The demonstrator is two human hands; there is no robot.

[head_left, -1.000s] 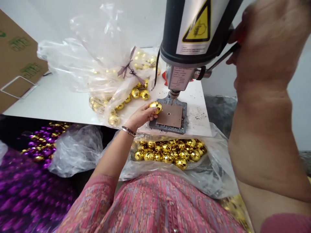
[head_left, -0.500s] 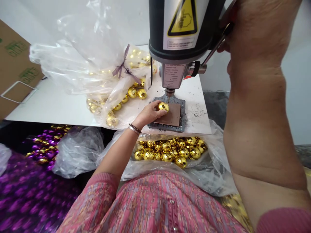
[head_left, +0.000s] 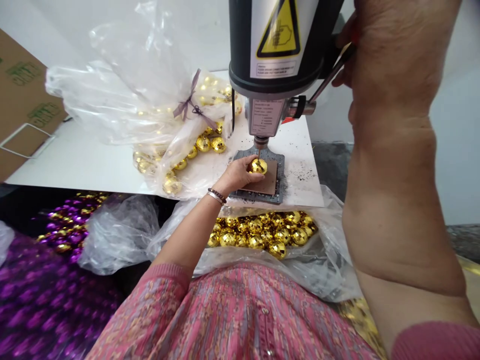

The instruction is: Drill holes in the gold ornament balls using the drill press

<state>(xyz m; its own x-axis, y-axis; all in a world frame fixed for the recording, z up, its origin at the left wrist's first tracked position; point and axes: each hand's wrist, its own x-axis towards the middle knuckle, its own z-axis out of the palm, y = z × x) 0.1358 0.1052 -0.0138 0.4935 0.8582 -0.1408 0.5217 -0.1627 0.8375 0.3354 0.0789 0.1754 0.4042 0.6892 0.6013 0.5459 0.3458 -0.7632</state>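
My left hand pinches a gold faceted ball and holds it on the brown pad of the drill press base. The thin drill bit touches the top of the ball. High at the right, my right hand is wrapped round the lever handle of the drill press. A clear bag in my lap holds several loose gold balls.
A large clear plastic bag of gold balls, tied with a ribbon, lies on the white table left of the press. Purple and gold balls sit lower left. A cardboard box stands at the far left. Dark drill dust speckles the table.
My left hand carried the gold ball rightward from the base's edge to under the drill bit. My right hand pulled the lever and the bit came down onto the ball.
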